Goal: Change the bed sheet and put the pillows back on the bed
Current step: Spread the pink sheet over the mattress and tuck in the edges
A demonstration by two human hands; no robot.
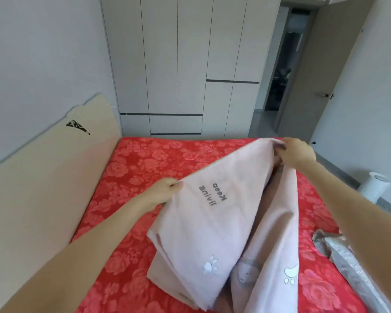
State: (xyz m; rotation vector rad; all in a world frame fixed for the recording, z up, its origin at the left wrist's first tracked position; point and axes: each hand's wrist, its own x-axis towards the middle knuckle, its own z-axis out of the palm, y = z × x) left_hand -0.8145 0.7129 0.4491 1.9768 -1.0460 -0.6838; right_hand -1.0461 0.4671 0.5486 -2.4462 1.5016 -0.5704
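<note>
A pale pink bed sheet (217,222) with grey lettering and white paw prints is lifted, still partly folded, above the red floral mattress (131,177). My left hand (165,192) pinches the sheet's left edge at mid-height. Further away and higher, my right hand (296,154) grips the top corner of the sheet. The lower folds rest on the mattress in front of me. No pillows are in view.
A beige headboard (43,181) runs along the left wall. Silver-grey wrapping (345,256) lies on the mattress at the right. White wardrobes (178,64) stand beyond the bed, an open door (321,71) at the back right, and a white cylinder (374,186) on the floor.
</note>
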